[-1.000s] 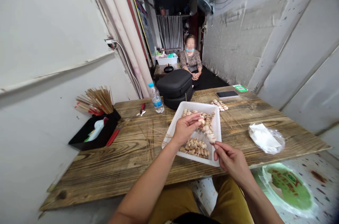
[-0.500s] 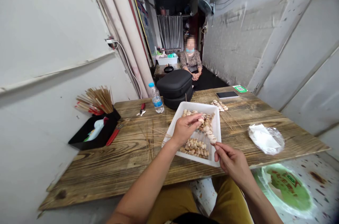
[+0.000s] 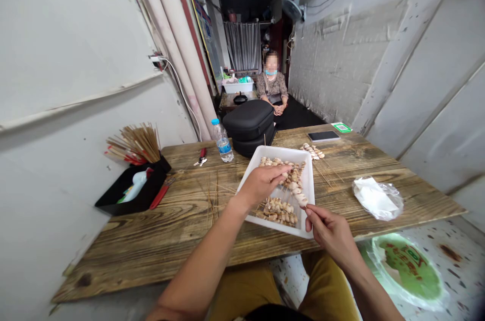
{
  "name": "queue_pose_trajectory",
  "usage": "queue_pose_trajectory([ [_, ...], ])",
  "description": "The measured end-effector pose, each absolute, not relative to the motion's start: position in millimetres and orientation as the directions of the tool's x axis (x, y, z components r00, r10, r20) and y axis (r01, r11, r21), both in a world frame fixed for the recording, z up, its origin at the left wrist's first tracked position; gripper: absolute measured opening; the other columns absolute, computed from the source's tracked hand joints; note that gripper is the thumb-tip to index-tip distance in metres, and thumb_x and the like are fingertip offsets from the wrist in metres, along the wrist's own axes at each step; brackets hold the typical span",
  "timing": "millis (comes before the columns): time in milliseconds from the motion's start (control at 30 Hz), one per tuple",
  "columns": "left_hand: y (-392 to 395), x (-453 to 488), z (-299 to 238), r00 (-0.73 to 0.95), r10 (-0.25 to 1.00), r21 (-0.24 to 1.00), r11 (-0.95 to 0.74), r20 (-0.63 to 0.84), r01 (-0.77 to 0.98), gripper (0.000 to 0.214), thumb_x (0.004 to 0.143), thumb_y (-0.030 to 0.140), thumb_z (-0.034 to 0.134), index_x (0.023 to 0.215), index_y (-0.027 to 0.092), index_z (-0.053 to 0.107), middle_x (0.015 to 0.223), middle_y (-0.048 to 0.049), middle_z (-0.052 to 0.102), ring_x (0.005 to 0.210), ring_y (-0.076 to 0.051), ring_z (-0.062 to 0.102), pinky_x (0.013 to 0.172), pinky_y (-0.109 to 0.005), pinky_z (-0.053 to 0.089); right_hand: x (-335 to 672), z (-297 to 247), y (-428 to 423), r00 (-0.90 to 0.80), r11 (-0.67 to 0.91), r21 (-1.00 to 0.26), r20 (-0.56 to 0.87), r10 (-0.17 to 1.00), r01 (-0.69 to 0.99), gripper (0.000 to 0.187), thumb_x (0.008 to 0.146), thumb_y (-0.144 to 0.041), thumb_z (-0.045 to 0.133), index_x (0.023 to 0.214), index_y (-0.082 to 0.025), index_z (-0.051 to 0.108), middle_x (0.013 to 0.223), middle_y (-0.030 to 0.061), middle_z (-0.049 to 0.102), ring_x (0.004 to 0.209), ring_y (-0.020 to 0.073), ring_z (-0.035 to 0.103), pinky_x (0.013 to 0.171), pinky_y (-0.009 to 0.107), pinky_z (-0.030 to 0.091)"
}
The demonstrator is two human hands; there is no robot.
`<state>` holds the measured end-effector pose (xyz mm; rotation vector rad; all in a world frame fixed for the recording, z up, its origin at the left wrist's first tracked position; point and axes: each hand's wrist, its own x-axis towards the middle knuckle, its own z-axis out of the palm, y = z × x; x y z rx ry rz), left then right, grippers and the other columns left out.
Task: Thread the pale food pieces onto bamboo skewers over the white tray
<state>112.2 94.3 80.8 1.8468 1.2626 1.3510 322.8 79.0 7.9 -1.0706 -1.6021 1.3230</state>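
Note:
My right hand (image 3: 328,230) pinches the near end of a skewer threaded with pale coiled pieces of food (image 3: 297,192), held slanting over a white plastic tray (image 3: 309,179). Over the tray's middle, my left hand (image 3: 261,183) reaches toward the skewer's far end, its straight fingers close together; what lies between the fingertips is hidden. Beneath both hands, finished skewers (image 3: 280,210) lie in the near part of the tray, with more pieces (image 3: 271,161) at its far side. The pieces look like meat or shellfish, but I cannot tell which.
Loose bamboo sticks (image 3: 212,199) lie left of the tray. More skewers (image 3: 312,151), a phone (image 3: 324,136) and a plastic bag (image 3: 378,198) are to the right. A water bottle (image 3: 223,144), black case (image 3: 248,129) and black box (image 3: 129,194) stand around. A seated person (image 3: 272,88) is beyond.
My left fingers have straightened and the pale piece that showed between them is no longer visible. My right hand keeps the skewer in nearly the same place. The view has shifted slightly.

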Motion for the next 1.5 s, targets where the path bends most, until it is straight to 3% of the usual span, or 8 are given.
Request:
queue_pose_trajectory([
  [100,96,109,83,0.099,0.889,0.798,-0.446,0.447,0.406,0.032,0.076,0.017,0.064,0.105,0.028,0.071,0.11,-0.0033,0.069,0.103,-0.02,0.063,0.096,-0.028,0.042,323,12,80,-0.336,0.148,-0.974,0.084,0.938,0.169,0.041,0.082,-0.053,0.055,0.09,-0.016,0.069,0.055,0.001,0.056,0.04,0.0087,0.036,0.037,0.022,0.028],
  [200,98,104,88,0.177,0.873,0.729,-0.479,0.455,0.489,0.032,0.078,0.018,0.062,0.108,0.027,0.07,0.104,-0.0039,0.071,0.096,-0.018,0.065,0.091,-0.026,0.045,326,16,81,-0.341,0.225,-0.941,0.131,0.931,0.254,0.041,0.081,-0.054,0.053,0.07,-0.017,0.067,0.053,0.0016,0.055,0.043,0.0105,0.041,0.042,0.022,0.034],
  [300,100,100,93,0.201,0.892,0.739,-0.449,0.405,0.502,0.025,0.076,0.02,0.065,0.099,0.022,0.072,0.092,-0.0041,0.073,0.084,-0.016,0.066,0.082,-0.025,0.047,330,16,82,-0.385,0.311,-0.902,0.184,0.904,0.301,0.045,0.085,-0.052,0.048,0.061,-0.018,0.064,0.052,0.0019,0.055,0.048,0.0125,0.048,0.051,0.023,0.041],
  [500,98,99,91,0.172,0.935,0.839,-0.354,0.31,0.412,0.009,0.069,0.022,0.071,0.073,0.014,0.07,0.075,-0.0025,0.07,0.072,-0.012,0.062,0.073,-0.022,0.048,330,-3,82,-0.455,0.346,-0.906,0.207,0.866,0.246,0.045,0.088,-0.052,0.044,0.072,-0.017,0.067,0.053,0.0022,0.058,0.047,0.012,0.049,0.051,0.02,0.042],
  [700,97,105,81,0.096,0.957,0.892,-0.29,0.274,0.346,0.013,0.064,0.023,0.074,0.071,0.012,0.07,0.072,-0.0038,0.07,0.068,-0.013,0.063,0.068,-0.023,0.049,320,-23,77,-0.36,0.267,-0.95,0.196,0.912,0.16,0.048,0.083,-0.059,0.048,0.086,-0.017,0.071,0.05,0.0021,0.057,0.043,0.012,0.047,0.044,0.02,0.04],
  [900,101,107,73,0.109,0.989,0.977,-0.116,0.098,0.178,0.042,0.058,0.023,0.076,0.098,0.01,0.069,0.075,-0.0071,0.072,0.068,-0.017,0.067,0.069,-0.028,0.052,323,-26,81,-0.351,0.352,-0.914,0.267,0.897,0.202,0.044,0.085,-0.054,0.049,0.085,-0.017,0.073,0.051,0.0029,0.06,0.049,0.0144,0.055,0.056,0.021,0.048],
  [1133,101,110,71,0.064,0.997,0.985,-0.062,0.052,0.158,0.057,0.06,0.022,0.076,0.114,0.012,0.064,0.075,-0.0061,0.073,0.067,-0.017,0.066,0.069,-0.027,0.05,325,-23,85,-0.353,0.487,-0.831,0.384,0.853,0.27,0.039,0.088,-0.047,0.048,0.091,-0.017,0.073,0.055,0.0028,0.062,0.053,0.0138,0.059,0.056,0.019,0.048],
  [1500,92,136,59,-0.101,0.994,0.921,-0.006,-0.037,-0.389,0.039,0.059,0.028,0.082,0.093,0.013,0.07,0.091,-0.0074,0.071,0.082,-0.014,0.064,0.082,-0.03,0.048,312,-6,72,-0.173,0.354,-0.915,0.323,0.93,0.193,0.033,0.084,-0.043,0.054,0.094,-0.017,0.072,0.062,0.0017,0.063,0.054,0.0131,0.057,0.054,0.023,0.048],
])
